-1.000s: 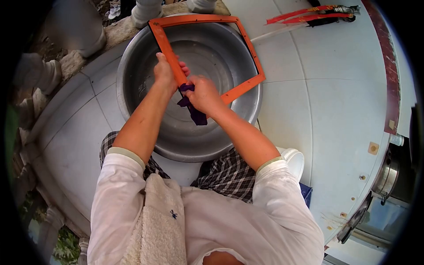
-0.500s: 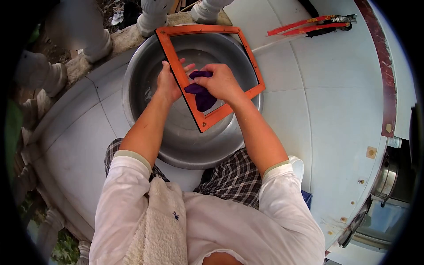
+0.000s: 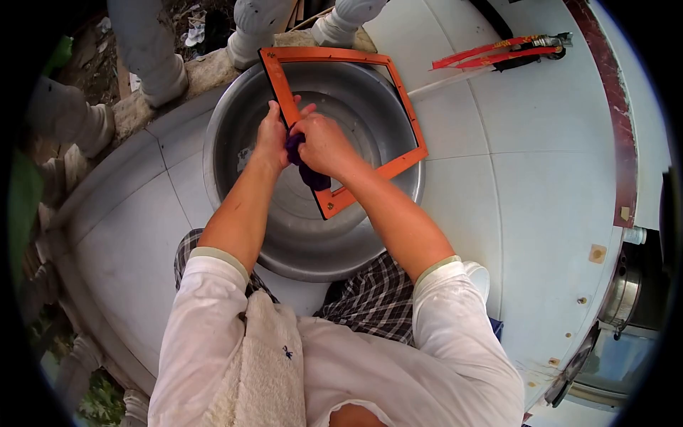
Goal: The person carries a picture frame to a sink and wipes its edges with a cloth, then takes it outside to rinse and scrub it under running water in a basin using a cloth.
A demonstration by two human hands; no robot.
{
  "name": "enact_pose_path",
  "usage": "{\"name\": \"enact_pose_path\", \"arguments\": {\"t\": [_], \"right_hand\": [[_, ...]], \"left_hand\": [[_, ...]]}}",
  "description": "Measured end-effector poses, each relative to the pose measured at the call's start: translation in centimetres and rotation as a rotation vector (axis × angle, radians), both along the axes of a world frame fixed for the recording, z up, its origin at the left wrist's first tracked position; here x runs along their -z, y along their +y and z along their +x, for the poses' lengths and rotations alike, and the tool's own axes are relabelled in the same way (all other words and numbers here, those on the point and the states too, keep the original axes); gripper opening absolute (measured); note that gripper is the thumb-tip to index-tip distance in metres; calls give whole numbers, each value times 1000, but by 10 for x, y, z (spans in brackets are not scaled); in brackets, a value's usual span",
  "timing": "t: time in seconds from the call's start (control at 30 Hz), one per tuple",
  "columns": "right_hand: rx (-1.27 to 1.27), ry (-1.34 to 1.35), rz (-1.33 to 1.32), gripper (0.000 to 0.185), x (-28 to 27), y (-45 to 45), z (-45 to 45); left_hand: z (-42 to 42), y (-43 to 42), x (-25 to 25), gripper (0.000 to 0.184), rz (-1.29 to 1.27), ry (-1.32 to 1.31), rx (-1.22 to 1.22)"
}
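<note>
An orange rectangular frame with a dark outer edge is held tilted over a large grey metal basin. My left hand grips the frame's left bar from its outer side, the fingers passing behind it. A dark purple cloth is bunched in my right hand, which presses it against the lower part of that same bar. The cloth's loose end hangs near the frame's bottom left corner. Inside the basin the surface looks wet, and part of it shows through the frame's opening.
Red-and-black handled tool lies on the tiled floor at the upper right. Stone balusters line the upper left. A white round container stands beside my right elbow. Metal pots are at the far right.
The frame was lowered and its bottom left corner came into view. My right hand lifted the cloth off the bar, then brought it back down and left onto it.
</note>
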State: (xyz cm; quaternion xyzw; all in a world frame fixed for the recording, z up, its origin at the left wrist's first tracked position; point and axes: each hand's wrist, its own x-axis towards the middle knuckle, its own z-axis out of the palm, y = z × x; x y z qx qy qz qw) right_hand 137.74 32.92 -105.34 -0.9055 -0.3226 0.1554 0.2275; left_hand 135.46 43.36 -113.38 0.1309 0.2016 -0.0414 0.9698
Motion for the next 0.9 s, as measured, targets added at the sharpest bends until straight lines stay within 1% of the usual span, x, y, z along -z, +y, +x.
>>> {"name": "enact_pose_path", "arguments": {"t": [0.03, 0.17, 0.23, 0.33, 0.43, 0.5, 0.53, 0.6, 0.63, 0.67, 0.7, 0.77, 0.83, 0.87, 0.9], "right_hand": [[11, -81, 78, 23, 4, 10, 4], [-16, -172, 260, 24, 16, 39, 33], [10, -187, 348, 24, 26, 39, 36], [12, -119, 175, 24, 19, 15, 16], [-61, 158, -87, 26, -8, -12, -6], [-115, 160, -146, 27, -12, -23, -3], [-142, 158, -173, 27, -14, -26, -1], [-10, 226, -83, 27, -34, -20, 14], [54, 263, -38, 27, -40, -14, 23], [96, 206, 36, 27, -38, -9, 34], [111, 124, 106, 28, -42, 1, 40], [137, -42, 243, 31, -53, 29, 49], [-53, -238, 339, 31, -34, 53, 62], [-85, -196, 320, 31, -12, 62, 69], [-173, -275, 229, 32, 14, 63, 74]], "left_hand": [[-1, 0, 1, 58, 1, 6, -8], [-4, 1, -14, 60, 14, 17, -77], [-2, 2, -8, 62, 7, -16, -75], [1, 7, -4, 62, -25, -9, -52], [5, 11, 0, 62, -10, 27, -27], [4, 8, 1, 64, 21, 37, 7], [5, 7, 1, 64, -12, 2, -1], [6, 4, -1, 64, -74, -70, -28], [6, 2, 5, 64, -64, -72, -33], [6, -3, 14, 63, -57, -73, -37], [4, -6, 11, 63, -51, -75, -43], [-3, -8, -2, 62, -79, 11, -21], [-6, -7, -19, 61, -77, 87, 20], [-7, -9, -25, 56, -57, 95, 1], [-7, -8, -24, 53, -39, 81, 2]]}}
